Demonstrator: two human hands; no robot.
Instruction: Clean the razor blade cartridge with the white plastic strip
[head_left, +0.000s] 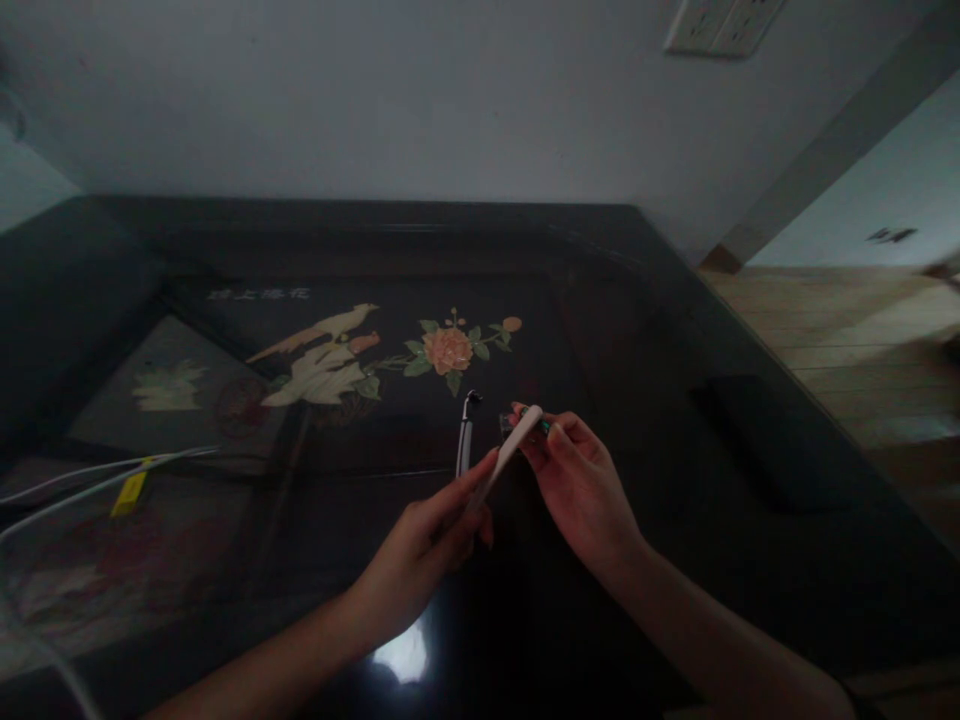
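Holding white stick (514, 448): left hand (427, 545), right hand (577, 480); writing illegible.

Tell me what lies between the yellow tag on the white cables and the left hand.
Only bare dark tabletop separates the yellow tag from the left hand in the head view.

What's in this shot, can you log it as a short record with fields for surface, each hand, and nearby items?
surface: dark glossy table with inlaid bird and flower picture
left hand: grips lower end of a white stick-like tool
right hand: pinches a small item at the tool's upper end, too dim to identify
nearby: thin silvery pen-like object lying just beyond the hands
far left: white cables with yellow tag
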